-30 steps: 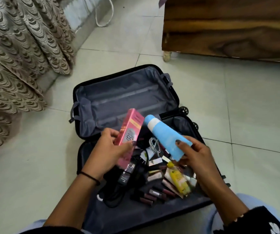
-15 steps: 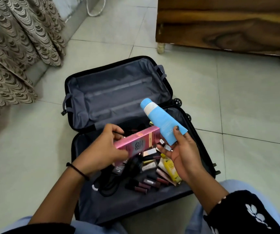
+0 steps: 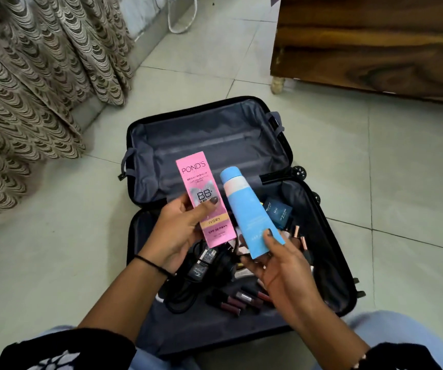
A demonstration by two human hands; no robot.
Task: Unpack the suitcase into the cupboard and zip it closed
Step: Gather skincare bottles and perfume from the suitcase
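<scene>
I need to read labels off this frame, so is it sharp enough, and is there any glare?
Head view: soft, even light, no glare; large print on the pink cardboard box in the left hand reads clearly; small text on the light blue plastic tube in the right hand is blurred.

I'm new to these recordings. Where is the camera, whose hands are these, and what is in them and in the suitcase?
There is no machine here: a person works with bare hands, and the one camera sits on their head, looking forward and down, so the arms come in from the bottom edge. The left hand grips a pink box printed POND'S BB; the right hand holds a blue tube, cap pointing away. Beneath them an open suitcase lies flat on the tiled floor. Its far half shows grey lining; the near half holds small dark lip tubes, a black cable and a dark blue box. A curtain hangs at left; wooden furniture stands at upper right.
</scene>
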